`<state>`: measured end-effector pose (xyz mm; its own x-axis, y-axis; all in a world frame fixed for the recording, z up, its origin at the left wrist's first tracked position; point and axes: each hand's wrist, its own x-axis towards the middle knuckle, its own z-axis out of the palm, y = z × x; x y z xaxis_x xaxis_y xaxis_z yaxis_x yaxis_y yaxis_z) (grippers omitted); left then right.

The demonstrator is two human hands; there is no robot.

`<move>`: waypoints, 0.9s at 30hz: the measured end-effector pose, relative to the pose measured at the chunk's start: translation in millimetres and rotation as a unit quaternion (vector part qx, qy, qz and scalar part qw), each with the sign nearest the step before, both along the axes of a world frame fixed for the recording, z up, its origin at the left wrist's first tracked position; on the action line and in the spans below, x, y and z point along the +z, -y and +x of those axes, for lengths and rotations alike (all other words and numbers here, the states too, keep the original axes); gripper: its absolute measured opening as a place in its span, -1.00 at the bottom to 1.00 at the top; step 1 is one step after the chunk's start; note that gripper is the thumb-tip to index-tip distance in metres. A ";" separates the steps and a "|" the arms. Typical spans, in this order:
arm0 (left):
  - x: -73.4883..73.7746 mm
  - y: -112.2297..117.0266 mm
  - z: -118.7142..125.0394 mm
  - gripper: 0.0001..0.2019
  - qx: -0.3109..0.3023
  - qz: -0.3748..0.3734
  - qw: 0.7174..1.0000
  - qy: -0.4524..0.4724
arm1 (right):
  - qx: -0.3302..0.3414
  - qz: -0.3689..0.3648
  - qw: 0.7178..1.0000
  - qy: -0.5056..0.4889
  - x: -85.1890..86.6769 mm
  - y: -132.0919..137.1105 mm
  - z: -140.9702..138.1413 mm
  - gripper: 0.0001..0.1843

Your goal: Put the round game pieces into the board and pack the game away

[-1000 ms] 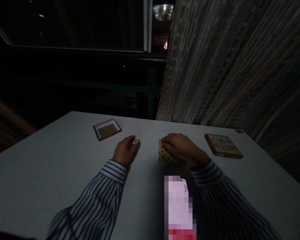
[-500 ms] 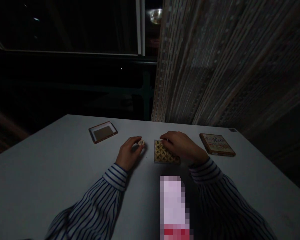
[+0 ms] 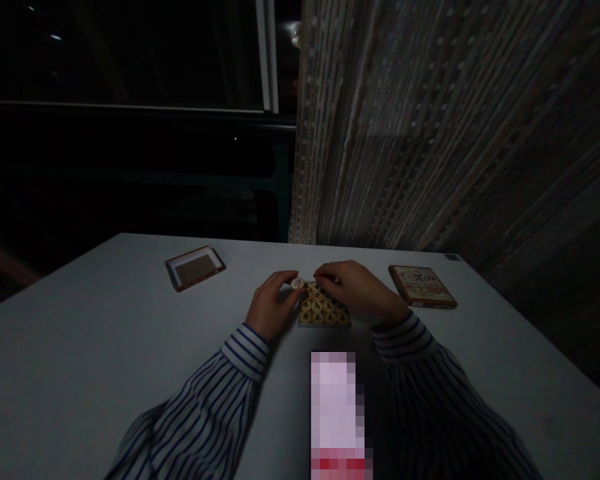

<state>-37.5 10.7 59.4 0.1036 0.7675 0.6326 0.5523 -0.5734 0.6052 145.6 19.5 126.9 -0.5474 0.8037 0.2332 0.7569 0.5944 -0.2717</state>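
My left hand (image 3: 273,303) pinches a round, pale Chinese chess piece (image 3: 298,284) between thumb and fingers, its marked face toward me. The piece is at the far left corner of a shallow tray (image 3: 325,325) packed with rows of similar wooden Chinese chess pieces (image 3: 318,308). Reaching over the tray's far right part, my right hand (image 3: 355,287) has its thumb and fingers closed together near the far row. Whatever lies between those fingertips is hidden, as are the pieces beneath the hand.
An open shallow box part (image 3: 195,269) lies at the far left of the white table (image 3: 130,347). To the right is a box lid with printed characters (image 3: 423,287). A pixelated object (image 3: 335,407) lies in front of me. A string curtain (image 3: 360,133) hangs behind the table.
My left hand has moved right, bringing the chess piece from beside the tray to its far left corner. My right hand stays over the tray. The whole view has shifted slightly.
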 end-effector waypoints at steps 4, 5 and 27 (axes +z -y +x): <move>-0.8 -2.0 9.4 -0.75 -0.015 0.009 1.000 -0.004 | -0.003 -0.023 0.999 -0.040 -1.9 -2.7 3.6 -0.72; -1.0 -2.6 11.5 -0.74 -0.018 0.011 1.000 -0.005 | -0.002 -0.029 0.998 -0.053 -3.0 -3.4 4.2 -0.72; 0.4 -22.8 43.8 -0.72 -0.136 -0.219 0.936 0.241 | -0.012 -0.067 0.982 -0.175 -13.9 -22.7 23.2 -0.81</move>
